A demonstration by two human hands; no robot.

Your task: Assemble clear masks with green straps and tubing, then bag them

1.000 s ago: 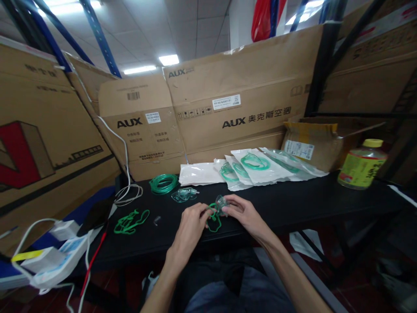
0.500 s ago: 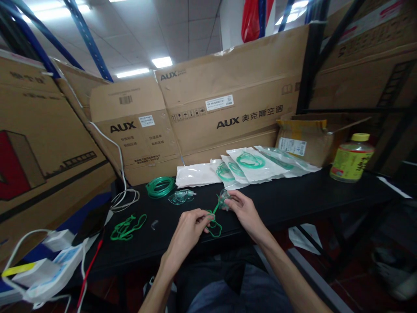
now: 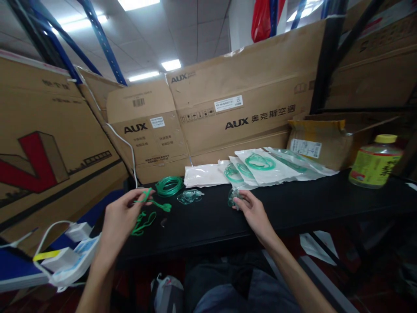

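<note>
My left hand [image 3: 122, 215] is closed on a green elastic strap [image 3: 156, 203], held over the left part of the black table [image 3: 293, 200] above a pile of green straps [image 3: 143, 221]. My right hand [image 3: 254, 211] pinches a clear plastic mask piece [image 3: 233, 196] near the table's middle. Between my hands lie a second clear mask [image 3: 190, 196] and a coil of green tubing [image 3: 169, 185].
Several white sealed pouches [image 3: 257, 167] with green tubing lie at the back of the table. Cardboard boxes [image 3: 241, 95] wall the back and left. A yellow-capped bottle [image 3: 374, 161] stands at the right. White cables and small boxes [image 3: 65, 256] sit at the left edge.
My left hand has pulled the green strap away from the mask and carried it left over the strap pile. My right hand stayed near the middle with the clear mask piece.
</note>
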